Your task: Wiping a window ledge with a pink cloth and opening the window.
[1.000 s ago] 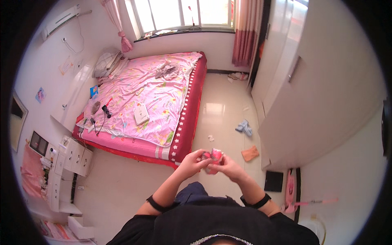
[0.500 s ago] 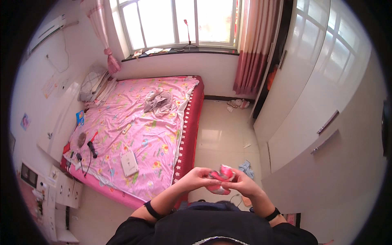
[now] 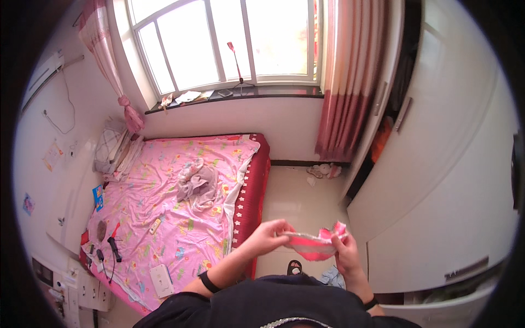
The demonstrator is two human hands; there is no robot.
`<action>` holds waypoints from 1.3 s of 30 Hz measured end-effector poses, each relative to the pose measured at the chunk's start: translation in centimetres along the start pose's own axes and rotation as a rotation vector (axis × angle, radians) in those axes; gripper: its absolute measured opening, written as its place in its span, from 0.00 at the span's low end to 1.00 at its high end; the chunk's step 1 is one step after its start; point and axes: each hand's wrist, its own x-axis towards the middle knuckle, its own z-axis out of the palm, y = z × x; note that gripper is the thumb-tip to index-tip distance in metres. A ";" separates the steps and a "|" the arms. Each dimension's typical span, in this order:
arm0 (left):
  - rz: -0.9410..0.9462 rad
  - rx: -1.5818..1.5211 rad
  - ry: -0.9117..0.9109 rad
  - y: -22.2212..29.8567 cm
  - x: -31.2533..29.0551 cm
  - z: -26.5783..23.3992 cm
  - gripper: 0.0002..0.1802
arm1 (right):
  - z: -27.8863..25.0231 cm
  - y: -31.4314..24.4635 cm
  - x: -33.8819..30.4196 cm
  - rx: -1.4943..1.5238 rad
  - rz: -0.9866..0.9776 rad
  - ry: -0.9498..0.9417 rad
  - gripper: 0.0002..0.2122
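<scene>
A small pink and white piece of soft material (image 3: 310, 249), perhaps cloth, is stretched between my hands in front of my body; its exact kind cannot be made out. My left hand (image 3: 268, 239) pinches its left end. At the other end, my right hand (image 3: 346, 255) grips it, and a bunched red-pink part sticks up above the fingers. The middle sags a little between them. Below my hands, a dark slipper (image 3: 294, 267) shows on the floor, beside a crumpled light blue cloth (image 3: 332, 277).
To the left stands a bed (image 3: 164, 208) with a pink patterned sheet, a crumpled mauve cloth (image 3: 198, 185) and a white flat box (image 3: 161, 281). A white wardrobe (image 3: 432, 180) fills the right side, with a dark gap near the curtain (image 3: 345, 104). Soft toys (image 3: 325, 170) lie by the far wall.
My hands have moved apart, the right one rightward, and the bunched pink and white piece is now drawn out between them. The view has shifted, bringing the slipper into sight.
</scene>
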 end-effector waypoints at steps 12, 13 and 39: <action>-0.032 0.229 0.423 -0.5 15.8 -15.6 0.10 | 3.6 0.3 30.7 -0.739 0.019 -0.471 0.15; -0.034 0.211 0.433 -1.3 17.4 -17.0 0.10 | 4.0 0.6 32.7 -0.810 0.002 -0.447 0.14; -0.060 0.003 -0.004 -5.5 80.2 -43.3 0.13 | 2.4 -12.4 91.8 -1.612 -0.211 0.293 0.19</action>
